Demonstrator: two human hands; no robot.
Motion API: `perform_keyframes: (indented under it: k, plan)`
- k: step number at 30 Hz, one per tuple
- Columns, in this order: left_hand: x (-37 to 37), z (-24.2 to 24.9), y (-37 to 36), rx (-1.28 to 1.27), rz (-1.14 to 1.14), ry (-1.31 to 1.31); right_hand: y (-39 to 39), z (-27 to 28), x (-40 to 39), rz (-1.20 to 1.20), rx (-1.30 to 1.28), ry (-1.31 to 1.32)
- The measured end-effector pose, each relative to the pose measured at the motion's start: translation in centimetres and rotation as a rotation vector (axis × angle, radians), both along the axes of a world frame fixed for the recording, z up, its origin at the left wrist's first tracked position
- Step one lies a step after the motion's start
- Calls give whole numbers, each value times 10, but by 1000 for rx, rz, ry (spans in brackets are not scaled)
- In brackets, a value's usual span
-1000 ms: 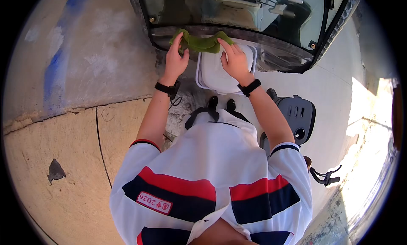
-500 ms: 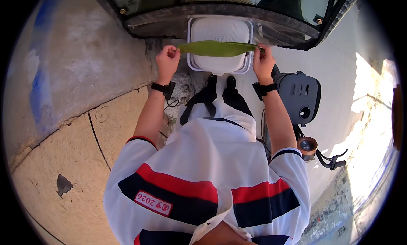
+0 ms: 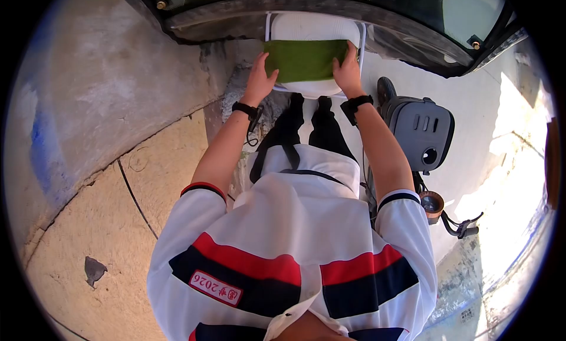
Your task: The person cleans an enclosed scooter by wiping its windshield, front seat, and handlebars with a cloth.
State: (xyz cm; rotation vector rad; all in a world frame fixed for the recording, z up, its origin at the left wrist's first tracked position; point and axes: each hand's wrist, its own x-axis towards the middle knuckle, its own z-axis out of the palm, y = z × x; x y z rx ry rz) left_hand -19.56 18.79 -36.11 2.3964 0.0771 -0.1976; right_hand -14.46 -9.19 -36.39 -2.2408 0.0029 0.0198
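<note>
A green cloth [image 3: 306,61] is spread as a flat rectangle across a white, rounded, ribbed panel in a white frame [image 3: 315,27], which looks like a stool seat. At the cloth's left edge, my left hand [image 3: 259,80] is closed on the side, thumb toward the lower corner and fingers higher up. My right hand [image 3: 348,72] grips the right edge the same way, its fingertips by the upper right corner. Each wrist wears a black band, with a dark device on the left one [image 3: 250,114].
Beyond the panel hangs a dark-framed clear windshield-like sheet [image 3: 330,5]. To the right stand a grey slotted case [image 3: 420,134], a round copper-rimmed lamp [image 3: 432,204] and a black handlebar grip [image 3: 469,230]. A concrete slab [image 3: 135,75] lies left; my feet are below the panel.
The cloth, earlier stretched thin between pinched fingertips at both ends, now shows its broad face. My hands have come closer together, and the view has shifted slightly.
</note>
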Motion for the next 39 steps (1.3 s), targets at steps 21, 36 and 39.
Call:
perform_keyframes:
  k: [21, 36, 39]
  plan:
    - [-20, -32, -19, 118, -153, 137, 114, -33, 30, 641, -215, -96]
    - [-21, -33, -18, 131, -135, 192, 91, -35, 44, 463, -412, -157]
    - [-21, -34, -18, 106, -120, 188, 84, -24, 25, 481, -357, -130]
